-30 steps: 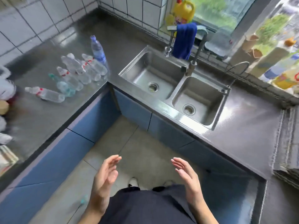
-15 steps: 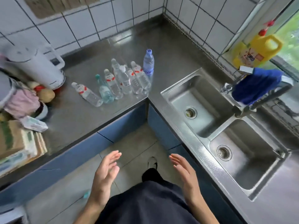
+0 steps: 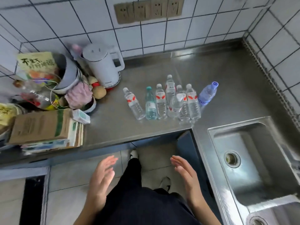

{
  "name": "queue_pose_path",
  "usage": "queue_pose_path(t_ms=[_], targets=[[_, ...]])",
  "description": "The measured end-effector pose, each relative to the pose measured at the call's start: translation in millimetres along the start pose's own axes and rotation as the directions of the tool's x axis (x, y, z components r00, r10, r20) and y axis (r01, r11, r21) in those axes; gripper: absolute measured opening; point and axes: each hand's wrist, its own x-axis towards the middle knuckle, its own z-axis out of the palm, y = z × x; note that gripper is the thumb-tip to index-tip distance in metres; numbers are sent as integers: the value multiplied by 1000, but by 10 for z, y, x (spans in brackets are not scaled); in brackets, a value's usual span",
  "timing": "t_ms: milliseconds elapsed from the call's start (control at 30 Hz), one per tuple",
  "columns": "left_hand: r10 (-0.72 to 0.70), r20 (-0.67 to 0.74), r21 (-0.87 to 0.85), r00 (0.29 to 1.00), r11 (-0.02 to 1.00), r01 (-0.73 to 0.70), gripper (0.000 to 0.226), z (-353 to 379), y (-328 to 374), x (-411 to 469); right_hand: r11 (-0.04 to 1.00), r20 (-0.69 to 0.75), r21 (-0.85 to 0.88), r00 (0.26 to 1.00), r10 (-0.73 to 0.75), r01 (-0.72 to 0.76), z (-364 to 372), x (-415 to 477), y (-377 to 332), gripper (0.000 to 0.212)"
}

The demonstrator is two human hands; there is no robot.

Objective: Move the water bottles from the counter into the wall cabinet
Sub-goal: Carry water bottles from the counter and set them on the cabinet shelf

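Several small water bottles stand in a cluster on the steel counter (image 3: 113,127) near its inner corner. Most are clear with red-and-white labels (image 3: 192,103); one at the left (image 3: 134,103) stands slightly apart. Among them is a green-capped bottle (image 3: 150,105), and a blue bottle (image 3: 207,93) stands at the right end. My left hand (image 3: 102,177) and my right hand (image 3: 186,174) hang open, palms facing each other, low in front of the counter and well short of the bottles. No wall cabinet is in view.
A white electric kettle (image 3: 103,65) stands left of the bottles. Pots, food bags and a flattened cardboard stack (image 3: 43,127) crowd the counter's left end. A steel sink (image 3: 248,159) lies to the right. A row of wall sockets (image 3: 149,9) sits above on the tiles.
The view has swung left from the sink toward the counter corner, so the bottles now lie straight ahead. Both hands stay open and empty.
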Motion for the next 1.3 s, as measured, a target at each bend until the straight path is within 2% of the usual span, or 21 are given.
queue_pose_path(t_ms=[133,200,267,333,500,600,667,767,800,933,1000,1133,1233,1300], targets=[[31,-16,20,999,999,-30,47,-234,63,511,999,76,-54,997,2,2,400,540,-285,50],[40,-7,15,999,999,-40,51,-375,143,814,999,44,-50,999,3,-1,568,783,-440,48],[46,10,12,999,999,-46,50,-492,216,1151,999,2,-33,1000,-3,3,703,1031,-546,36],[7,32,-26,999,1000,-6,45,-573,254,1448,999,-25,-16,999,34,-35,841,1258,-618,28],[-108,90,-91,990,989,116,40,-605,221,2116,990,-89,-67,989,115,-121,1201,1783,-785,39],[-234,128,-102,964,964,247,52,-419,214,2567,968,-101,-132,974,202,-214,1336,2215,-898,43],[-351,132,-99,927,926,365,61,-173,228,2944,937,-118,-195,956,270,-289,1403,2603,-946,54],[-467,131,-79,874,874,479,33,281,205,3490,830,-163,-372,909,383,-416,1490,3193,-924,65],[-492,105,-61,864,864,499,30,417,175,3639,780,-174,-449,898,403,-437,1527,3346,-913,66],[-587,-65,52,807,805,590,51,784,65,4028,663,-187,-577,867,462,-478,1613,3759,-870,65],[-607,-106,140,788,775,616,61,880,-1,4130,623,-169,-612,850,500,-488,1597,3873,-824,53],[-603,-182,261,777,732,629,70,975,-73,4233,563,-203,-661,841,502,-496,1658,3930,-661,13],[-611,-156,286,776,724,628,57,938,-126,4294,517,-211,-703,837,505,-488,1687,3983,-582,25],[-608,-82,323,790,733,598,44,861,-144,4302,538,-168,-698,838,519,-473,1673,4039,-543,45]])
